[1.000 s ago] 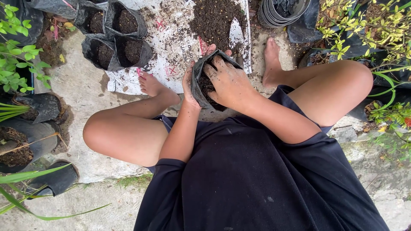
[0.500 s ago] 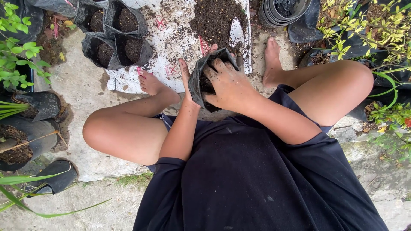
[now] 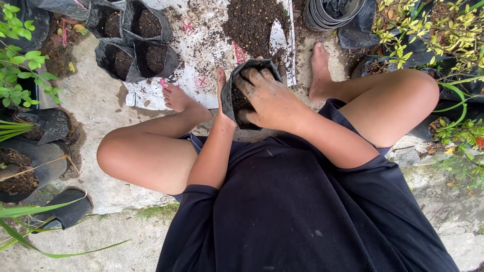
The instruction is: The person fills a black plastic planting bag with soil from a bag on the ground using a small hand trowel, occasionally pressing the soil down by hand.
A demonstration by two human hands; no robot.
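Squatting low, the person fills the bottom of the view with a black shirt (image 3: 302, 211), bare knees spread out toward nine and three o'clock. Just past the lap, near the centre, a small black plastic bag (image 3: 228, 98) partly filled with dark soil is held between both hands. The left hand (image 3: 220, 103) lies flat along the bag's outer wall on its nine o'clock side, fingers straight and pointing toward twelve, pressed against the plastic rather than curled around it. The right hand (image 3: 267, 98) covers the bag's mouth from the three o'clock side, its soil-smeared fingers spread apart and dipped over the rim onto the soil inside. Bare feet rest on the ground beside the bag, one at ten o'clock and one at two. Beyond the hands lies a white sheet (image 3: 206, 65) scattered with dirt, bearing a soil pile (image 3: 252, 20) at twelve o'clock, with a pale trowel (image 3: 278, 38) lying at the pile's edge. At eleven o'clock a cluster of filled bags (image 3: 136, 43) stands together on the sheet's corner. Stacked black pots (image 3: 327, 15) sit at one o'clock, and leafy plants (image 3: 433, 30) crowd the far two o'clock corner.
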